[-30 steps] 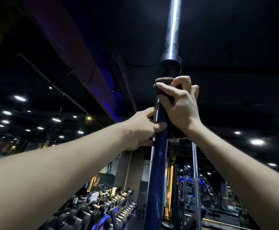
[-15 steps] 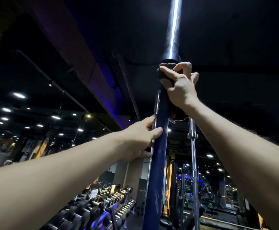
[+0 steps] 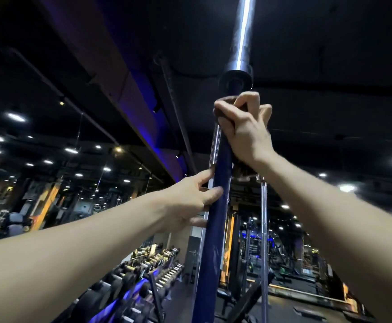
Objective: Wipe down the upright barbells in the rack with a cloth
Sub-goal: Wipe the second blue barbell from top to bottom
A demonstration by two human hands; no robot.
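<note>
Dark blue barbell shaft, chrome sleeve, and a seemingly brown cloth.

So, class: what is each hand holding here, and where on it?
Right hand grips the cloth around the blue barbell below its collar; left hand grips the shaft lower down.

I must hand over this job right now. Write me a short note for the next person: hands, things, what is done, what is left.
Right hand: grips the brown cloth round the blue barbell, just under its collar.
Left hand: holds the same bar lower down, steadying it.
Done: cannot tell how much of the bar is wiped.
Left: probably the chrome sleeve above the collar, then the other chrome bars behind.
</note>
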